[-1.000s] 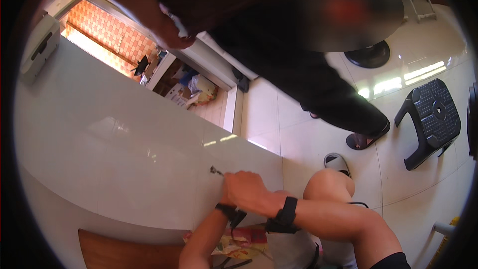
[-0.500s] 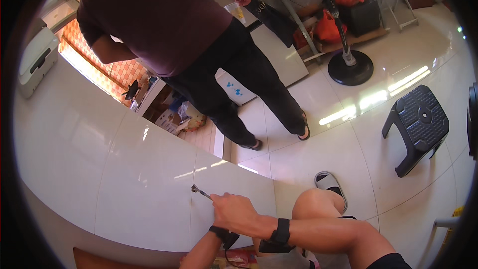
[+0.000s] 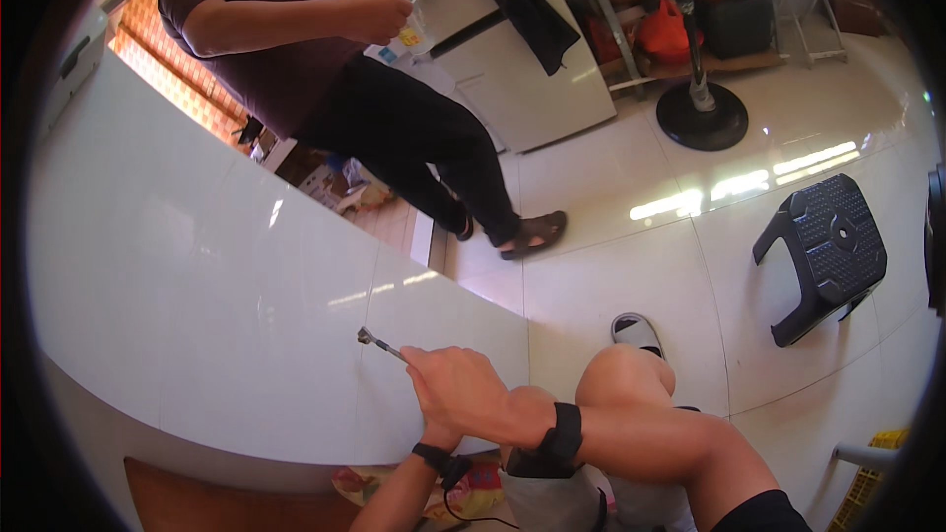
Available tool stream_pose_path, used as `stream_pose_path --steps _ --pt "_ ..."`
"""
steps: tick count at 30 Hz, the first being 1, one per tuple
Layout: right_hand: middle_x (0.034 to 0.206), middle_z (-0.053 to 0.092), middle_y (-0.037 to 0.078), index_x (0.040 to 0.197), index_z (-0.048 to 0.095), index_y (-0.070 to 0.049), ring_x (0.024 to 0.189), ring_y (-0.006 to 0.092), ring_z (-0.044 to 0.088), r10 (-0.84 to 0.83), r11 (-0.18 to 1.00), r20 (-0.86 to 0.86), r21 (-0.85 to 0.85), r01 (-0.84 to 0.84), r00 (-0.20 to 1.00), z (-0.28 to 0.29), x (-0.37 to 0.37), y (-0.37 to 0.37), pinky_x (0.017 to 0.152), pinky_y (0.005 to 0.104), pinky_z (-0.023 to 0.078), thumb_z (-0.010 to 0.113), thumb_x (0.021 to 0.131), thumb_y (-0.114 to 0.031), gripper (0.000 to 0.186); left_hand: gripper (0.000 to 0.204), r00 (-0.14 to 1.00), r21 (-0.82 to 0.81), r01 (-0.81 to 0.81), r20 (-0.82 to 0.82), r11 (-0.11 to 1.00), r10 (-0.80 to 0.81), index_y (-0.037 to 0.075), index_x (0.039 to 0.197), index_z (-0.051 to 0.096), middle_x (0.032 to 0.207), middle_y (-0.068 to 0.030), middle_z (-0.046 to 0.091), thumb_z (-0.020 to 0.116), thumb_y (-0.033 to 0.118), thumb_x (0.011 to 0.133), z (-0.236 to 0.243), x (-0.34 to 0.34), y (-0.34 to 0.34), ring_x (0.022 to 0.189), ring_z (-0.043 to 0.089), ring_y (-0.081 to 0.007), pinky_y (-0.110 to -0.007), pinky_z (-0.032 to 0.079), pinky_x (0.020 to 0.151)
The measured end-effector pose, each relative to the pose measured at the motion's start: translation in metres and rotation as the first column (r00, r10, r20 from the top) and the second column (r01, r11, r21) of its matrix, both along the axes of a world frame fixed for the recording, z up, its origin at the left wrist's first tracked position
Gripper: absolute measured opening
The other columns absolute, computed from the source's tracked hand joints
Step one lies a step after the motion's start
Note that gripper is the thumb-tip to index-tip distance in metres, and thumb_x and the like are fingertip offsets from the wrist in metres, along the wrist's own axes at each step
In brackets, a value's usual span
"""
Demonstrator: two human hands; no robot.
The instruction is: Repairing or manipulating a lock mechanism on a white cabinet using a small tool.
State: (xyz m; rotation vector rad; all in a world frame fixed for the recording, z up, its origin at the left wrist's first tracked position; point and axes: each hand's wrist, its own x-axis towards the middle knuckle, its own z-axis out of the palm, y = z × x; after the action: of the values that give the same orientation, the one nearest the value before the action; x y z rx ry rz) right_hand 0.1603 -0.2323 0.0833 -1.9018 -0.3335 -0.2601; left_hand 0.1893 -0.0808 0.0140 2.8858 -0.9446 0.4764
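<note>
My right hand [image 3: 458, 384] is closed, and a thin metal rod with a wider, knobby grey end [image 3: 379, 343] sticks out leftward past its fingertips. What exactly this tool is, I cannot make out. Beneath and against the right hand lies my left hand [image 3: 439, 431]; its fingers are hidden, so whether it also grips the rod does not show. Both wrists wear black straps, and a thin cable hangs from the left strap [image 3: 453, 468]. The rod's end shows in front of a glossy white tiled surface [image 3: 256, 335].
Another person [image 3: 394, 128] stands ahead, a clear container with yellow marks [image 3: 411, 33] hanging from one hand. A black plastic stool [image 3: 828, 246] stands to the right. Farther back are a fan's round base [image 3: 702, 118], red bags [image 3: 668, 32] and a white cabinet [image 3: 537, 94].
The other person has turned and shifted left, with the arm holding the container now bent forward. My hands and the rod sit slightly farther left and higher in view.
</note>
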Motion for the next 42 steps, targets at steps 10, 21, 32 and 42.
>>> stream_pose_path --steps 10,21,32,42 --pt "0.076 0.066 0.023 0.098 0.058 0.002 0.073 0.044 0.065 0.187 0.967 -0.05 -0.166 -0.193 0.981 -0.002 0.0 0.021 0.062 0.0521 0.05 0.057 0.087 -0.013 0.019 0.022 0.962 0.101 -0.239 -0.112 0.966 0.25 0.001 0.096 0.059 0.07 -0.0219 0.065 0.063 0.021 0.088 0.011 -0.029 0.065 0.069 0.066 -0.0428 -0.05 0.052 0.057" --pt "0.069 0.063 0.025 0.106 0.056 0.008 0.071 0.0433 0.065 0.092 0.976 -0.082 -0.189 -0.106 0.992 -0.004 0.015 0.038 0.062 0.0495 0.052 0.056 0.083 -0.005 0.027 0.008 0.87 0.127 -0.352 -0.322 0.927 0.374 -0.003 0.084 0.056 0.071 -0.0268 0.063 0.06 0.003 0.083 -0.034 -0.07 0.115 0.072 0.063 -0.0483 -0.054 0.05 0.063" --pt "0.068 0.065 0.022 0.095 0.061 0.011 0.063 0.0378 0.067 0.119 0.971 -0.042 -0.205 -0.125 0.992 -0.018 0.012 0.053 0.056 0.0452 0.053 0.059 0.075 -0.003 0.024 0.019 0.587 -0.1 -0.763 -0.52 0.638 0.62 0.003 0.082 0.064 0.062 -0.0119 0.064 0.078 0.013 0.075 -0.048 -0.148 0.089 0.057 0.063 -0.0328 -0.04 0.05 0.057" --pt "0.065 0.063 0.024 0.107 0.06 0.017 0.061 0.0384 0.066 0.058 0.976 -0.022 -0.21 -0.062 0.998 -0.018 0.046 0.038 0.055 0.0443 0.053 0.06 0.073 -0.002 0.039 0.013 0.648 -0.445 -0.761 -0.549 0.472 0.528 0.0 0.082 0.058 0.059 -0.0054 0.059 0.071 0.002 0.08 -0.028 -0.144 0.07 0.056 0.059 -0.0099 -0.025 0.046 0.053"
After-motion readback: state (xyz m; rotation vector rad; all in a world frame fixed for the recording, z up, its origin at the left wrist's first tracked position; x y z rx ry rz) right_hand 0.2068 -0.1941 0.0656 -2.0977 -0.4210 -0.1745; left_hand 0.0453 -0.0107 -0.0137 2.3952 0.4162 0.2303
